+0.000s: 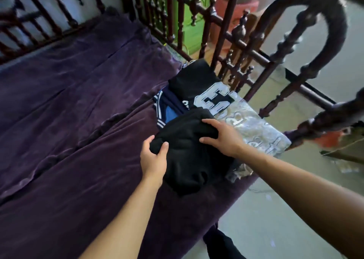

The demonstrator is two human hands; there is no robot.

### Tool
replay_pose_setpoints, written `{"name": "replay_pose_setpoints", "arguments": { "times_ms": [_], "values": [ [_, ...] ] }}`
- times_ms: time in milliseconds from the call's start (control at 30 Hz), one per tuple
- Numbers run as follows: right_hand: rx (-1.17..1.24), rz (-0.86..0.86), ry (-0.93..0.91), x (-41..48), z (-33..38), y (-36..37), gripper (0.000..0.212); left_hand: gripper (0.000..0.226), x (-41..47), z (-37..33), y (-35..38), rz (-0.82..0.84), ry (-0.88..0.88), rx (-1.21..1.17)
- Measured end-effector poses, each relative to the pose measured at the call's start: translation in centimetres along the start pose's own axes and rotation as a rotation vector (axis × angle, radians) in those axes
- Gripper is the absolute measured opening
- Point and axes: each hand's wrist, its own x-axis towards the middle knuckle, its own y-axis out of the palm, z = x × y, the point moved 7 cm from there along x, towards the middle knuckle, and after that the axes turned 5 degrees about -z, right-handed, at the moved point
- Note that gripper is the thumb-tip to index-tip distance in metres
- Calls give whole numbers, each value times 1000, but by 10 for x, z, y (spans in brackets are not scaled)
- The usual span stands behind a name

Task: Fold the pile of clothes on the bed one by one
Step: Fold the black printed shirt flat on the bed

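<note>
I see the pile of clothes (199, 101) at the right border of the bed (78, 120), close under the wooden rail (236, 48), and the black garment (189, 160) lies bunched on the near end of it. The left grip (153, 158) holds the 9 o'clock edge of this garment, fingers under the fold and thumb on top. The right grip (224, 138) is spread over the 2 o'clock side with the fingers bent over the far fold, so I judge both grips are closed on the same cloth. At 12 o'clock from it is a black jersey (197, 85) with a big white number, at 11 o'clock a blue piece with white stripes (167, 111), and at 3 o'clock a grey cloth with letters (256, 128), partly under the black one. I think the step in hand is to take this top piece out to the free purple cover at 9 o'clock. The danger I see is the grey cloth: its near corner already hangs over the bed border above the floor (266, 219), and if I pull the black garment upward fast, it can drag the grey one down. Also the garment is crumpled, so I cannot tell where the sleeves are; opening it blind can give a twisted fold. A wide swing toward 1 o'clock could catch the rail posts.
</note>
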Motion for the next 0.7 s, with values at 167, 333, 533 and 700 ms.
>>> {"name": "replay_pose_setpoints", "arguments": {
  "times_ms": [167,333,533,700],
  "values": [
    [110,18,-14,54,-38,-99,68,41,-1,-82,84,-11,65,-72],
    [246,39,-47,117,-20,-155,65,43,32,-167,110,-58,163,-54],
    [399,49,-144,189,41,-172,65,44,86,-230,81,-160,205,-86],
    [343,50,-159,235,29,-159,65,50,129,-225,103,-181,221,-3]
  ]
}}
